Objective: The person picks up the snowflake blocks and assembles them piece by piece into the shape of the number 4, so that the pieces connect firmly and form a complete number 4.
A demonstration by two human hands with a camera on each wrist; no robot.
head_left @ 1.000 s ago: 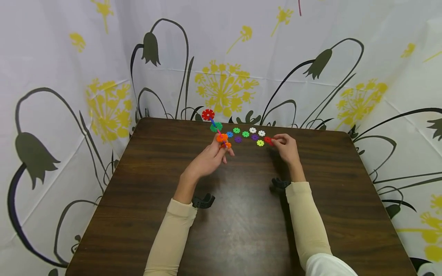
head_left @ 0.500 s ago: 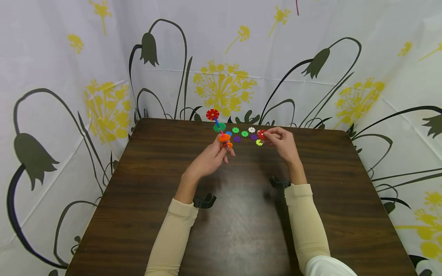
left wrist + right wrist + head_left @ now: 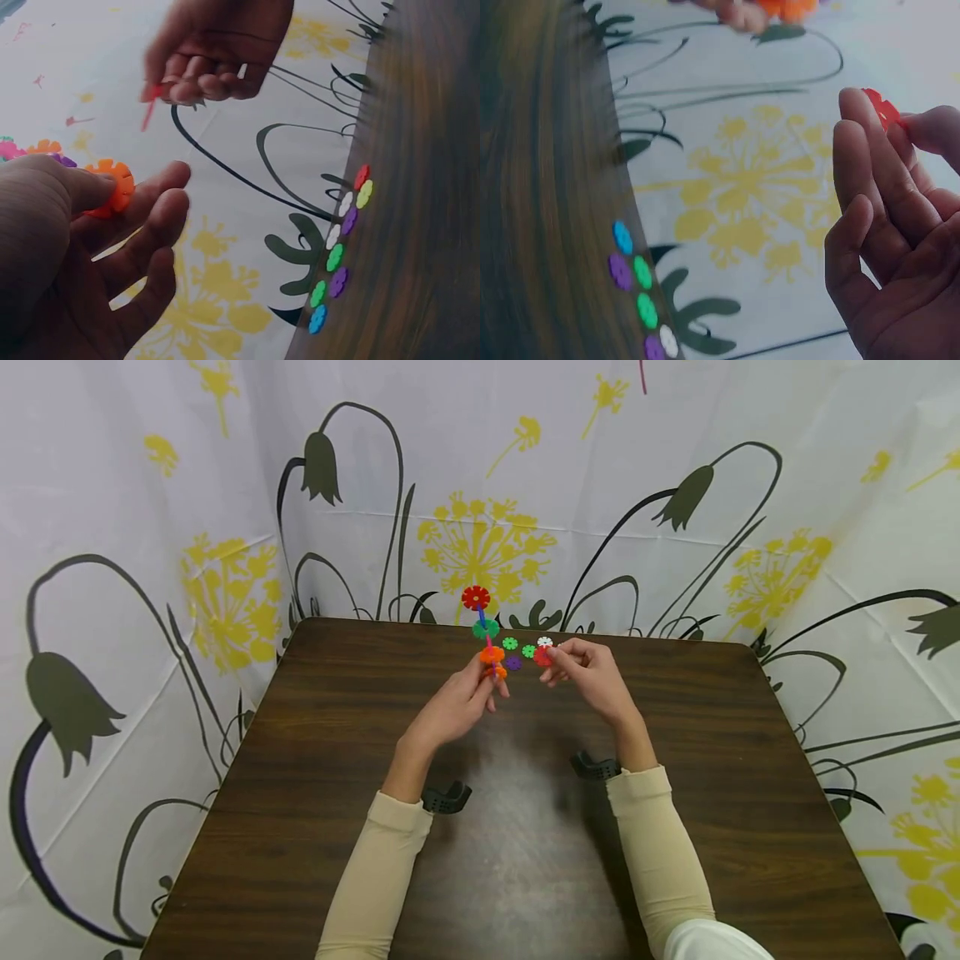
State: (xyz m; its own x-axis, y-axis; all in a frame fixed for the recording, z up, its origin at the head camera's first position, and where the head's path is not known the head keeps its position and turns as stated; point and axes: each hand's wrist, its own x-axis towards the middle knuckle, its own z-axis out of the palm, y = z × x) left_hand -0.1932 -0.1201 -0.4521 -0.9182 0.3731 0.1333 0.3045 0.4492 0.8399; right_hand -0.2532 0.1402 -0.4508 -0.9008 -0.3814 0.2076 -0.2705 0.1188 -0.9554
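Note:
My left hand grips the lower end of a chain of interlocking flower discs. The chain stands upright, with a red disc on top, then blue, green, pink and orange pieces. In the left wrist view, thumb and fingers pinch an orange disc at its end. My right hand pinches a loose red disc between thumb and index finger, a short way right of the chain and apart from it. The right wrist view shows that red disc at the fingertips, with the other fingers loosely bent.
Several loose discs lie along the table's far edge, including a green disc, a purple disc, a blue disc and a yellow disc. Behind the brown table hangs a white flower-patterned curtain.
My right hand has lifted the red disc from the right end of the loose discs and carried it left toward the chain. The chain has swung from a leftward tilt to nearly upright.

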